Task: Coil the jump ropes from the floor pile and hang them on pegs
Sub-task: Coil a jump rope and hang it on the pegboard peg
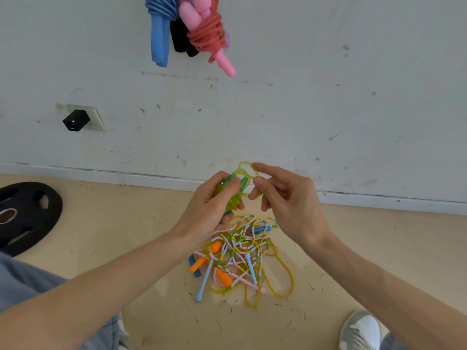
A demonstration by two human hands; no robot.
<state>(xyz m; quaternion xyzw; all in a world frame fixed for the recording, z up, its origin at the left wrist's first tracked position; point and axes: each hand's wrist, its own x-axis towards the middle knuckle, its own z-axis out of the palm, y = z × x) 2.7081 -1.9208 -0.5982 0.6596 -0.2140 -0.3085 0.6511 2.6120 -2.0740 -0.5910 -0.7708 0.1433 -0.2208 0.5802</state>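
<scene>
Now the left hand (212, 198) curls tight round a bundled yellow rope (244, 170) with green handles, held above the floor pile (237, 253); the right hand (288, 198) pinches one loop of it, other fingers loosely bent. Three coiled ropes (202, 31) hang on the wall (328, 72)

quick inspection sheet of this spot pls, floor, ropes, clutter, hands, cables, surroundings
surface: tan floor, scuffed and flecked with small dark bits
job's things: yellow rope with green handles, partly coiled, held in both hands; tangled pile of beaded and yellow ropes on the floor; blue rope and red rope with pink handles hang coiled on the wall, pegs hidden
clutter: black weight plate lying flat at left
grippers: left hand grips the coiled bundle; right hand pinches a loop of it
cables: nothing seen; black adapter in the wall socket shows no lead
surroundings: marked white wall; grey shoe at lower right
</scene>
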